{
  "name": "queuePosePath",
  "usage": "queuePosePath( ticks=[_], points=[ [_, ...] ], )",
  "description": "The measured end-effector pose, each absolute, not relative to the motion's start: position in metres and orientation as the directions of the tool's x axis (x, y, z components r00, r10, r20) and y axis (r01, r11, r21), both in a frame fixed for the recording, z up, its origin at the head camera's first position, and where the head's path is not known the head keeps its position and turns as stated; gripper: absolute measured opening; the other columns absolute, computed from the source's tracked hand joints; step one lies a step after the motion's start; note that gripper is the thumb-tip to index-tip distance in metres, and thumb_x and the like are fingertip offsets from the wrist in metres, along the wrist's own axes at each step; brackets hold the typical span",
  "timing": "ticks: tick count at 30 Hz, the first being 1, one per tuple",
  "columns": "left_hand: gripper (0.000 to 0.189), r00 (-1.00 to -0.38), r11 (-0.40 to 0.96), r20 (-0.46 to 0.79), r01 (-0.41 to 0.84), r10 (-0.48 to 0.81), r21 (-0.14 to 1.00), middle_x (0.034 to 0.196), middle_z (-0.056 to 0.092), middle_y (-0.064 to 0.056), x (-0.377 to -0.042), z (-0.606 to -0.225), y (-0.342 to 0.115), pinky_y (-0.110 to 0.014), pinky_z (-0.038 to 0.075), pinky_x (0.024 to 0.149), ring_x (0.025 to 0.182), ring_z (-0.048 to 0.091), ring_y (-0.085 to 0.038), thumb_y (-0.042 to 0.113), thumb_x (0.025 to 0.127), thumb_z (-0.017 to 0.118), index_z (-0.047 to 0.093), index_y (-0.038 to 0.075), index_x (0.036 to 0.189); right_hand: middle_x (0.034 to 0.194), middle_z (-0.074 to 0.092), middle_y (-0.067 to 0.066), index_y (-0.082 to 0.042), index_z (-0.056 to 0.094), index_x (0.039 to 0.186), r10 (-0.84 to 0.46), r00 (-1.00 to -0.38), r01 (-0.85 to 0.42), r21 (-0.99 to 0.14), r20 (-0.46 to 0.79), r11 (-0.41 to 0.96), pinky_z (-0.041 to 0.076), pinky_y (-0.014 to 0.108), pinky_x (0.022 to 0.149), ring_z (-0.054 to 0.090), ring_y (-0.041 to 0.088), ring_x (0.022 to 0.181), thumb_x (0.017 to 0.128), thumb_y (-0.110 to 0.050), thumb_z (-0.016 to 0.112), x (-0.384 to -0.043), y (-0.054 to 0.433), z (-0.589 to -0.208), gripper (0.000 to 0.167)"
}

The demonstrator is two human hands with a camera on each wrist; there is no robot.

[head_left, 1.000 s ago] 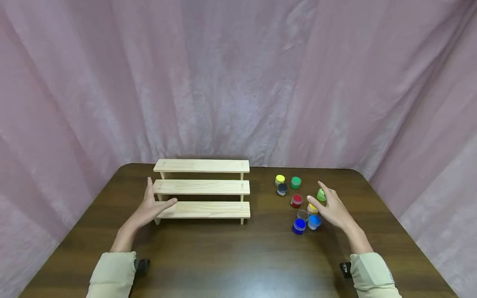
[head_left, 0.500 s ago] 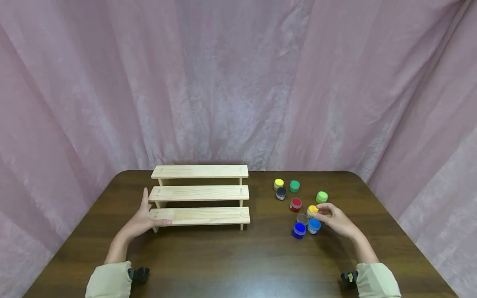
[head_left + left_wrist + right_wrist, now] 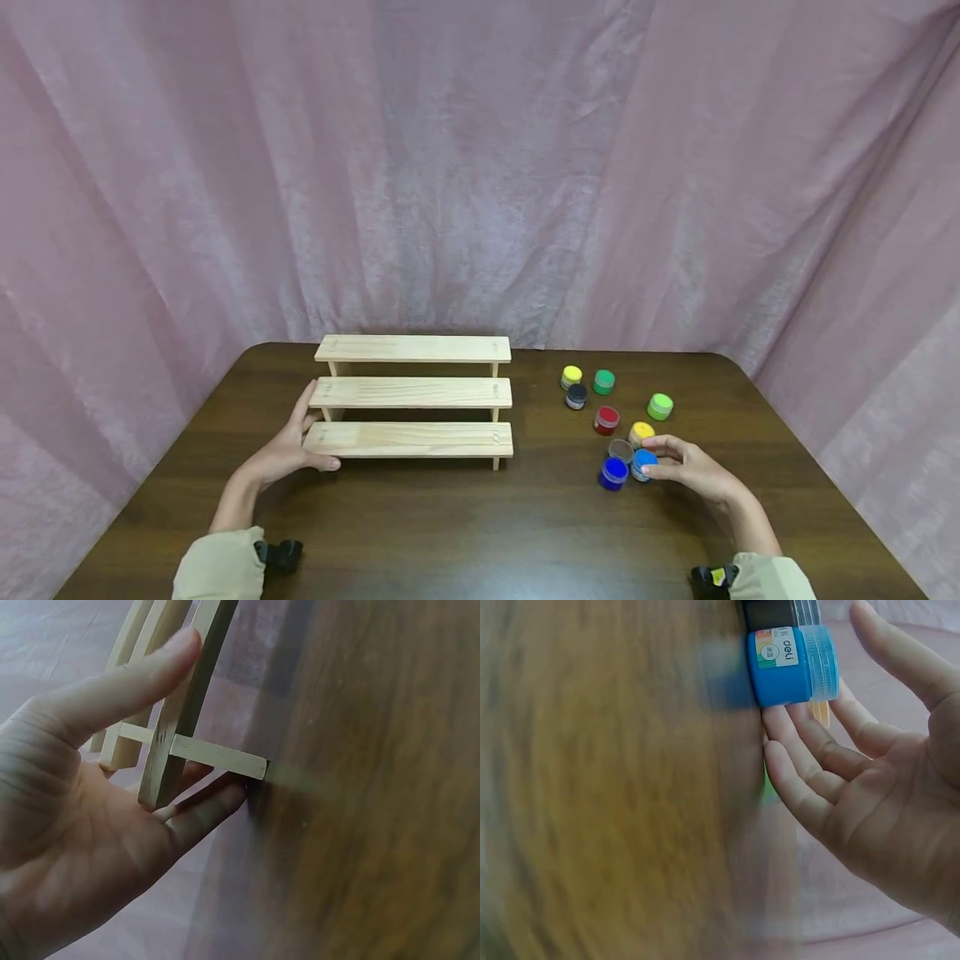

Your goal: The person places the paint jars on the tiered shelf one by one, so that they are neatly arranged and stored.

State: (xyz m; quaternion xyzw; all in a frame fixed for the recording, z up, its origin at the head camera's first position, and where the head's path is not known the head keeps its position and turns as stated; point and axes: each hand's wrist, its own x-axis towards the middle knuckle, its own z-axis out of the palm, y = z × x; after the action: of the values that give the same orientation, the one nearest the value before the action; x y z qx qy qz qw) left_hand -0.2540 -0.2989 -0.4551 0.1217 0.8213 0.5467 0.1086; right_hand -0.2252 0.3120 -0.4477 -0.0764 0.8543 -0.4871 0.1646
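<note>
The light wooden three-step stand (image 3: 412, 392) stands upright at the table's back left. My left hand (image 3: 281, 454) is at its left end, the thumb in front of the lowest shelf and the fingers behind the front leg (image 3: 217, 756). My right hand (image 3: 697, 473) reaches to a light-blue paint jar (image 3: 784, 675), its fingers beside the jar and its thumb spread apart from it in the right wrist view. Close by the light-blue jar are a dark-blue jar (image 3: 613, 473), a clear-lidded dark jar (image 3: 620, 450) and a yellow-orange jar (image 3: 641, 433).
Further back are a red jar (image 3: 607, 419), a black jar (image 3: 576, 396), a yellow jar (image 3: 571, 377), a green jar (image 3: 603, 382) and a light-green jar (image 3: 660, 406). A pink curtain (image 3: 480, 167) hangs behind the brown table (image 3: 465, 533).
My right hand has come down from above the jars, passed by the yellow-orange jar and reached the light-blue one. My left hand has closed in around the stand's left end.
</note>
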Motion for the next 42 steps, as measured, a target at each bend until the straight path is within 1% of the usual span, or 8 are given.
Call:
queuePosePath(
  ticks=[3,7,11,18,25,30,34,42],
  points=[
    [0.135,-0.948,0.36,-0.052,0.068,0.314,0.931,0.152,0.008,-0.041,-0.253,-0.455,-0.3,-0.039,0.051,0.081,0.129,0.036,-0.057,0.003,0.075,0.081,-0.025,0.038,0.151,0.136,0.05,0.03,0.011,0.04,0.138,-0.302,-0.925,0.046,-0.857,-0.23,0.514,0.05,0.037,0.094,0.053,0.038,0.123,0.092,-0.02,0.066,-0.226,0.312,-0.449,0.061],
    [0.133,-0.956,0.316,-0.043,0.053,0.291,0.947,0.152,0.014,-0.041,-0.254,-0.458,-0.301,-0.038,0.054,0.071,0.128,0.037,-0.056,-0.001,0.073,0.081,-0.018,0.04,0.153,0.136,0.05,0.031,0.011,0.044,0.136,-0.285,-0.927,0.061,-0.848,-0.244,0.526,0.05,0.044,0.095,0.053,0.041,0.123,0.091,-0.018,0.067,-0.227,0.31,-0.451,0.058],
    [0.131,-0.964,0.32,-0.025,0.064,0.265,0.945,0.152,0.017,-0.04,-0.254,-0.461,-0.302,-0.036,0.055,0.07,0.128,0.04,-0.057,0.0,0.072,0.082,-0.013,0.042,0.154,0.132,0.055,0.027,0.01,0.048,0.133,-0.266,-0.932,0.071,-0.844,-0.246,0.532,0.05,0.04,0.092,0.055,0.036,0.12,0.091,-0.019,0.068,-0.227,0.31,-0.453,0.055],
    [0.132,-0.97,0.352,-0.026,0.062,0.24,0.934,0.155,0.006,-0.039,-0.247,-0.459,-0.307,-0.036,0.055,0.073,0.132,0.032,-0.062,0.003,0.072,0.083,-0.012,0.044,0.153,0.129,0.061,0.017,0.004,0.051,0.134,-0.232,-0.935,0.102,-0.83,-0.268,0.548,0.047,0.04,0.094,0.057,0.024,0.115,0.091,-0.026,0.069,-0.231,0.305,-0.455,0.055],
    [0.131,-0.966,0.341,-0.026,0.066,0.257,0.938,0.155,0.007,-0.039,-0.251,-0.456,-0.304,-0.035,0.054,0.075,0.13,0.035,-0.06,0.003,0.073,0.082,-0.014,0.04,0.154,0.132,0.058,0.019,0.004,0.05,0.136,-0.201,-0.941,0.116,-0.817,-0.273,0.565,0.046,0.047,0.097,0.057,0.027,0.117,0.092,-0.03,0.067,-0.227,0.306,-0.451,0.058],
    [0.131,-0.963,0.318,-0.043,0.045,0.266,0.947,0.154,0.011,-0.04,-0.251,-0.454,-0.302,-0.035,0.054,0.076,0.13,0.037,-0.059,0.003,0.073,0.083,-0.014,0.038,0.155,0.117,0.065,0.008,0.004,0.05,0.135,-0.152,-0.946,0.149,-0.802,-0.286,0.579,0.047,0.036,0.092,0.059,0.013,0.102,0.091,-0.031,0.067,-0.225,0.306,-0.448,0.059],
    [0.13,-0.965,0.307,-0.038,0.045,0.259,0.951,0.151,0.019,-0.04,-0.251,-0.454,-0.3,-0.035,0.054,0.075,0.126,0.044,-0.056,0.002,0.072,0.083,-0.012,0.034,0.156,0.108,0.067,0.003,0.005,0.05,0.134,-0.125,-0.956,0.138,-0.784,-0.265,0.605,0.046,0.029,0.085,0.057,0.009,0.096,0.091,-0.03,0.068,-0.225,0.305,-0.446,0.059],
    [0.127,-0.974,0.318,-0.01,0.065,0.227,0.946,0.142,0.031,-0.037,-0.249,-0.451,-0.301,-0.036,0.054,0.076,0.116,0.053,-0.049,0.001,0.071,0.084,-0.005,0.029,0.158,0.11,0.068,0.005,0.008,0.05,0.133,-0.095,-0.971,0.116,-0.78,-0.219,0.615,0.046,0.023,0.082,0.057,0.003,0.092,0.091,-0.029,0.068,-0.228,0.3,-0.44,0.059]
  ],
)
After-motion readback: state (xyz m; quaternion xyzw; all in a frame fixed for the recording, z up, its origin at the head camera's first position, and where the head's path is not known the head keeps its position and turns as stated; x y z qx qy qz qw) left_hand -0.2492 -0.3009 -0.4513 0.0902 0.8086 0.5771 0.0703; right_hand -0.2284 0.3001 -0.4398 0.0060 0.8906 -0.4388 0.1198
